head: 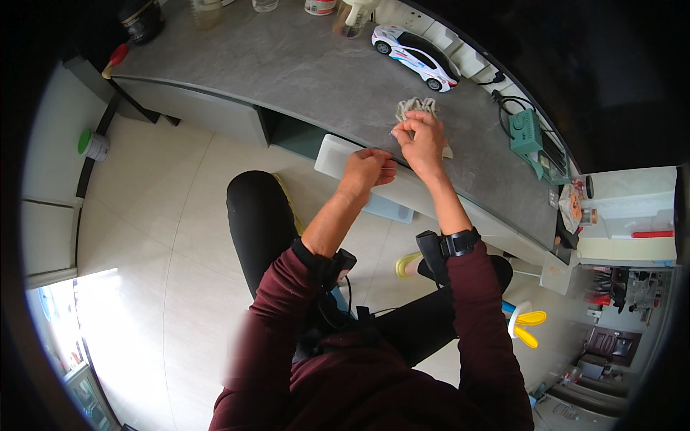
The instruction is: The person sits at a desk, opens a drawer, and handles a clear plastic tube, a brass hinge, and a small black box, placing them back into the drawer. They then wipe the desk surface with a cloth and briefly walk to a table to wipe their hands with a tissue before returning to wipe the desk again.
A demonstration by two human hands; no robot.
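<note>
My left hand [366, 169] is at the front edge of the grey countertop [302, 70], beside a white panel or lid [333, 156]; its fingers are curled, and whether they hold something small is hidden. Above the counter, my right hand [422, 141] has thumb and index finger brought close together, perhaps on something too small to make out. Just behind it lies a crumpled beige cloth [412, 105]. A white toy car [415, 58] stands further back, near the wall.
A teal holder [525, 132] with a black cable stands at the right rear. Jars and a jug [353, 19] line the back. A red-handled tool [117, 55] lies at the left end. Below the counter is an open compartment [294, 134]; a white tub [96, 145] is on the floor.
</note>
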